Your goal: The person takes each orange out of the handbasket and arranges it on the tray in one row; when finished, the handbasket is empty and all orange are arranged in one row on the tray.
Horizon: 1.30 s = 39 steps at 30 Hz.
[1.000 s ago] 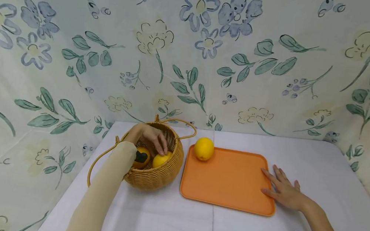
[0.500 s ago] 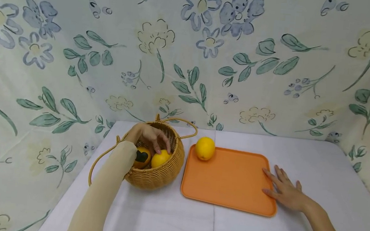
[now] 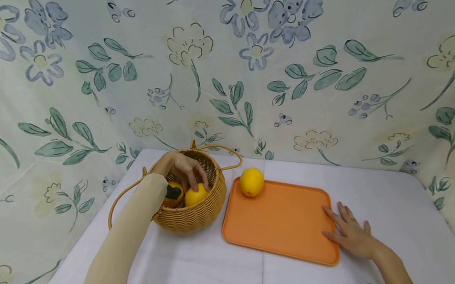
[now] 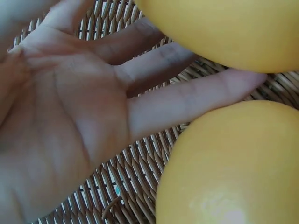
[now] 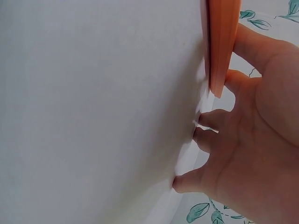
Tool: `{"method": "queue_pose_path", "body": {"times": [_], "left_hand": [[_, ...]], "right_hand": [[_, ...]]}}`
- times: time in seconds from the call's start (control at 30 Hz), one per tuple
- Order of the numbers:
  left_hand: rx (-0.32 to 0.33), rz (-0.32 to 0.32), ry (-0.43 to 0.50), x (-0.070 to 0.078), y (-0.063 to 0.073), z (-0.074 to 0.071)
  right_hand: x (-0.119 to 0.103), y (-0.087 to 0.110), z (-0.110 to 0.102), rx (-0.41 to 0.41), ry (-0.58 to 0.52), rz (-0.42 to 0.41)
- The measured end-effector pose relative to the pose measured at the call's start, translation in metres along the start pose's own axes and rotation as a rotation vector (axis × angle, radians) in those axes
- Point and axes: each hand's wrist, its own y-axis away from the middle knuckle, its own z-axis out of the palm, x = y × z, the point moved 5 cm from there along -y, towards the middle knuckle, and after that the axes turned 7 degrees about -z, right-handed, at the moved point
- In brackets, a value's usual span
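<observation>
My left hand [image 3: 188,169] reaches down into a round wicker basket [image 3: 188,223]. Its fingertips touch a round yellow citrus fruit [image 3: 196,195]; an orange-coloured one [image 3: 173,195] lies beside it, partly behind the wrist strap. In the left wrist view the fingers stretch out nearly straight, one [image 4: 187,100] passing between an upper yellow fruit [image 4: 233,32] and a lower one [image 4: 229,163]. The thumb's contact is hidden there. My right hand [image 3: 352,234] lies spread at the right edge of an orange tray [image 3: 281,225]; some fingertips touch its rim, others the tablecloth.
Another yellow citrus fruit [image 3: 251,182] sits on the tray's back left corner. The basket's wicker handles [image 3: 233,166] flop outward at both sides. White cloth [image 3: 215,273] covers the table, and a floral curtain [image 3: 234,69] hangs behind and around it.
Inside the basket, the yellow fruit under my left fingers has shifted slightly left, and the fingertips have moved a little over it. My right hand and the tray stay put.
</observation>
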Motion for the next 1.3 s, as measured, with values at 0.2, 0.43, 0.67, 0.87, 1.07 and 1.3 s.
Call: {"method": "queue_pose_path", "body": {"times": [0.2,0.43,0.67,0.87,1.07,1.3], "left_hand": [[0.051,0.039,-0.024,-0.002,0.002,-0.003],[0.086,0.065,-0.032,-0.002,0.006,-0.007],[0.088,0.056,-0.013,-0.003,0.004,-0.008],[0.090,0.050,-0.001,-0.002,0.006,-0.008],[0.130,0.057,-0.025,0.000,0.009,-0.010],[0.191,0.045,-0.046,-0.002,0.014,-0.011]], "right_hand": [[0.000,-0.002,0.001,-0.005,-0.002,0.003],[0.001,-0.002,0.001,-0.008,-0.006,0.015],[-0.001,-0.002,0.001,-0.004,-0.007,0.011],[-0.001,-0.002,0.001,-0.004,0.008,0.011],[0.000,-0.002,0.001,0.004,0.008,0.004],[0.002,-0.003,0.002,0.001,0.016,0.012]]}}
